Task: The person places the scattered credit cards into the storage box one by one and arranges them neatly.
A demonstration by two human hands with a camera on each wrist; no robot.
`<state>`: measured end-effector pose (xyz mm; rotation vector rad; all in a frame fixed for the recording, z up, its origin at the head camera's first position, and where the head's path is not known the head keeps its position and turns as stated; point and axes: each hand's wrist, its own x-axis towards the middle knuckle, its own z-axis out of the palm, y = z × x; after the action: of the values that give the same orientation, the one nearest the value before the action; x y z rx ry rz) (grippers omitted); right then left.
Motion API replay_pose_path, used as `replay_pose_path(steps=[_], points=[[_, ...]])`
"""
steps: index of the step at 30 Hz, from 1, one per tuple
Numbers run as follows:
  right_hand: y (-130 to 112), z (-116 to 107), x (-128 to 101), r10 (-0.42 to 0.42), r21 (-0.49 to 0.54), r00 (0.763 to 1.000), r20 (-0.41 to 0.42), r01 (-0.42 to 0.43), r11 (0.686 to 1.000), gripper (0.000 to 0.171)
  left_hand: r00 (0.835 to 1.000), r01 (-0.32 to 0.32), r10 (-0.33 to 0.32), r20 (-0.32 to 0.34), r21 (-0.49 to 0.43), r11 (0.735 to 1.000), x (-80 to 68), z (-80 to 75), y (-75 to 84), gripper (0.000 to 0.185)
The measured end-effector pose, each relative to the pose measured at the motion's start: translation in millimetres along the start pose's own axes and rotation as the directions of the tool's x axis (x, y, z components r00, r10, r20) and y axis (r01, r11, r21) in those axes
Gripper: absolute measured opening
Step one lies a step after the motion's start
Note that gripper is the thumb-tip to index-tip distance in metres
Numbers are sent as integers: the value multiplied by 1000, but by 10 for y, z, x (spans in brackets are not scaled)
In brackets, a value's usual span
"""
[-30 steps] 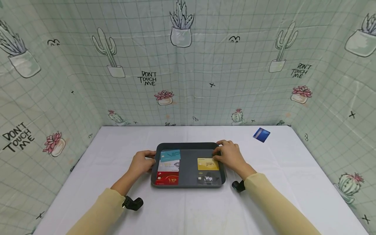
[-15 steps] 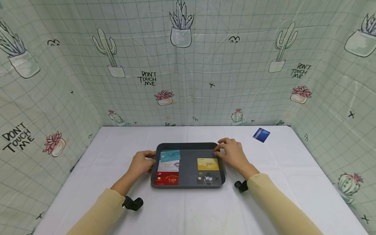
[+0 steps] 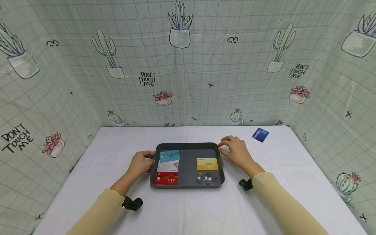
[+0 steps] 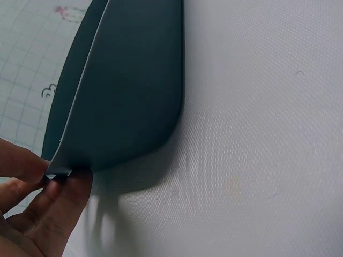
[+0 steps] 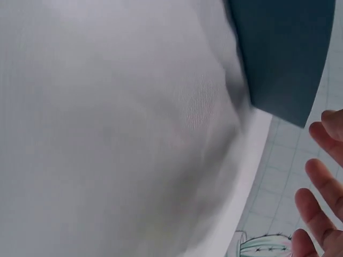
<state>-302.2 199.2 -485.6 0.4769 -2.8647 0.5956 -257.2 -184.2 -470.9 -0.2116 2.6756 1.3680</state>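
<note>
A dark grey tray (image 3: pixel 188 169) lies on the table in the head view. In its left part, from back to front, are a teal card (image 3: pixel 169 156), a white card (image 3: pixel 167 166) and a red card (image 3: pixel 166 178). A yellow card (image 3: pixel 207 164) and a dark grey card (image 3: pixel 208 178) form a column on the right. My left hand (image 3: pixel 143 163) pinches the tray's left rim between thumb and fingers, as the left wrist view shows. Beside the back right corner, my right hand (image 3: pixel 235 151) has its fingers loosely spread, holding nothing.
Behind and right of my right hand, a blue card (image 3: pixel 260 134) with a silvery stripe lies on the white table (image 3: pixel 188 212). A printed cloth (image 3: pixel 249 94) with cactus drawings hangs behind the table and along both sides. Black wrist cameras sit at both sleeves.
My right hand has moved off the yellow card's upper corner, rightward and slightly back, past the tray's right rim. My left hand stays on the left rim; the cards keep their places.
</note>
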Motion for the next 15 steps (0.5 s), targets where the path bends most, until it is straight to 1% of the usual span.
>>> replay_pose_path(steps=[3, 7, 11, 15], points=[[57, -20, -16, -13, 3, 1000, -20, 14, 1000, 18, 1000, 9, -9, -3, -5, 1000, 4, -2, -3, 41], [144, -46, -51, -12, -9, 999, -41, 12, 1000, 18, 1000, -2, 2, -1, -3, 1000, 9, 1, -7, 41], [251, -82, -80, 16, -25, 999, -49, -17, 1000, 21, 1000, -13, 13, -1, -2, 1000, 12, 1, -15, 41], [411, -139, -104, 72, -45, 997, -38, -73, 996, 25, 1000, -16, 16, 2, -4, 1000, 19, 4, -22, 41]])
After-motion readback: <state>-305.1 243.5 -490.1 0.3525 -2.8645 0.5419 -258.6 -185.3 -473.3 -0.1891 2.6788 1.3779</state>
